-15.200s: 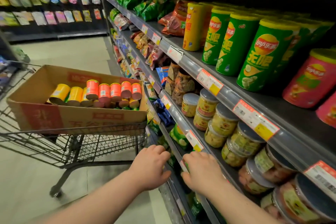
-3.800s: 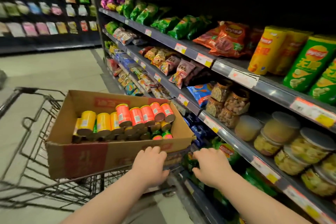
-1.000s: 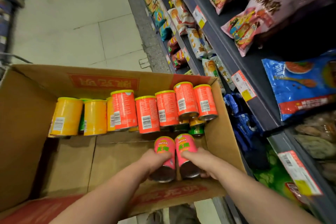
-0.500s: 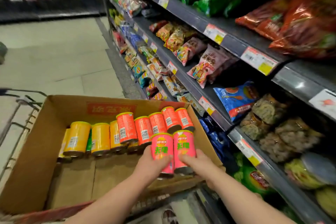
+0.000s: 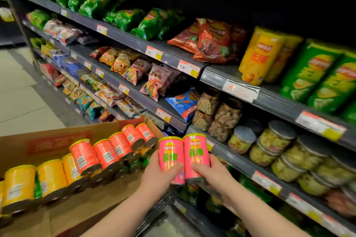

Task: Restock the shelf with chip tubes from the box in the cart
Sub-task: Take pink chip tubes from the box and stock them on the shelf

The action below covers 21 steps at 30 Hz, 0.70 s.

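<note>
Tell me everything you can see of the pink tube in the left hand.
The left pink chip tube is a short cylinder with a yellow top rim, glossy pink wrap, a red-and-yellow logo and green characters. It is held roughly upright, clear of the cardboard box, label toward the camera. The left hand grips its lower half, thumb across the front. Its right side touches the second pink tube, held by the right hand.

I count two pink tubes [image 5: 170, 158] up front and one cardboard box [image 5: 57, 144] — in it, five orange-red tubes [image 5: 84, 157] along the top row and three yellow tubes [image 5: 51, 177] beside them. On the upper shelf [image 5: 277, 100] I make out two tall yellow canisters [image 5: 260, 56] and at least two green canisters [image 5: 312, 71] — blur hides any more.
</note>
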Motion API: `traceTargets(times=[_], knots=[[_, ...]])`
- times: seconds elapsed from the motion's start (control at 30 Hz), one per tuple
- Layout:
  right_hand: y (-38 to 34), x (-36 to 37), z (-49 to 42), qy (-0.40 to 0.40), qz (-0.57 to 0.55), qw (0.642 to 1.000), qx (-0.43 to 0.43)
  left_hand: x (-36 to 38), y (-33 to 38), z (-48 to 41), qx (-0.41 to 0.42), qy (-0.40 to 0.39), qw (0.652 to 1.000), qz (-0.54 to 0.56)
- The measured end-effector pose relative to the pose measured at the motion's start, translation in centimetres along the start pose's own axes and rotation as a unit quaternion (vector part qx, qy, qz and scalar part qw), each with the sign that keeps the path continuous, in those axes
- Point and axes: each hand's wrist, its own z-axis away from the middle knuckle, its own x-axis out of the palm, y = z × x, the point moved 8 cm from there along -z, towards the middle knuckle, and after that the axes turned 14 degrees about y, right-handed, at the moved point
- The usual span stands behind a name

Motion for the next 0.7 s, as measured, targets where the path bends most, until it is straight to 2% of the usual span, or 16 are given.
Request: traceTargets(times=[0.3,0.5,0.7], knots=[[-0.2,-10.5,2.4,0.124,-0.039,0.991,-0.039,7.7,6.4,3.5,0.089,-0.097,0.991,0.017],[-0.4,-18.0,3.7,0.189,-0.058,0.978,-0.069,13.3,10.4,6.6,0.107,-0.160,0.980,0.049],[-2.1,-30.1,5.3,0.332,-0.046,0.931,-0.145,19.5,14.1,10.5,0.111,-0.193,0.970,0.097]])
